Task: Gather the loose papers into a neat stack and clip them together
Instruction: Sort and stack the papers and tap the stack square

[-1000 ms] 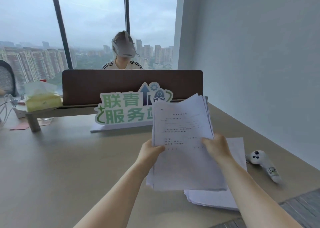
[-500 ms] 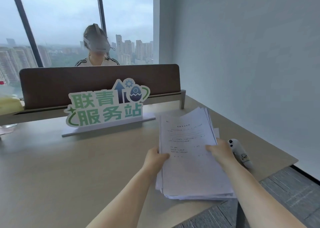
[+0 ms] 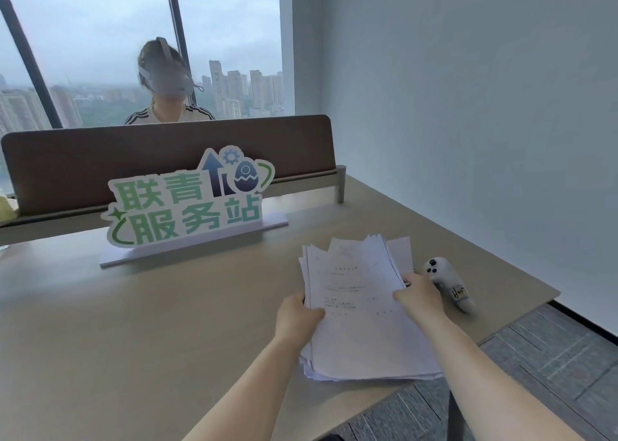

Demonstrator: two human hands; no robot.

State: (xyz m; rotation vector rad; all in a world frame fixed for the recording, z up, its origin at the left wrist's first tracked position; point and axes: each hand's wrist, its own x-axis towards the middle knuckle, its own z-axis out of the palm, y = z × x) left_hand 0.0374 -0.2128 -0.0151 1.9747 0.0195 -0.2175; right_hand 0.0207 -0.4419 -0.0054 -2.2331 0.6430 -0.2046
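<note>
A thick pile of white printed papers (image 3: 357, 310) lies low over the beige desk (image 3: 133, 323) near its right front corner, its far edges fanned and uneven. My left hand (image 3: 296, 317) grips the pile's left edge, thumb on the top sheet. My right hand (image 3: 418, 295) grips the right edge, fingers curled over it. One more sheet (image 3: 399, 251) pokes out behind the pile at the far right. No clip is in view.
A white handheld controller (image 3: 448, 281) lies just right of the papers. A green and white sign (image 3: 187, 203) stands mid-desk before a brown divider panel (image 3: 167, 153). A person with a headset sits behind it. The desk's right edge drops to grey floor (image 3: 551, 357).
The held bundle has come down from a raised, tilted pose onto the sheets that lay on the desk, forming one pile. The view has swung to the right and downward.
</note>
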